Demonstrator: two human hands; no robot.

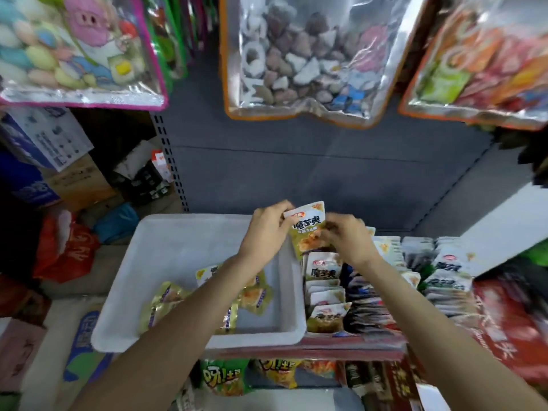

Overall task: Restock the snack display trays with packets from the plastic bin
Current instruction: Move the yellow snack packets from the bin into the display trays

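A white plastic bin sits on the shelf at centre left, with several yellow-green snack packets lying in its near part. Both hands hold one yellow-and-white snack packet upright above the bin's right rim. My left hand grips its left edge and my right hand pinches its right side. Right of the bin stand the display trays, filled with rows of upright packets, some matching the held one.
Large hanging bags of sweets hang overhead against the grey back panel. Boxes and a red bag crowd the left. Green and yellow chip bags fill the shelf below. A red pack lies at the right.
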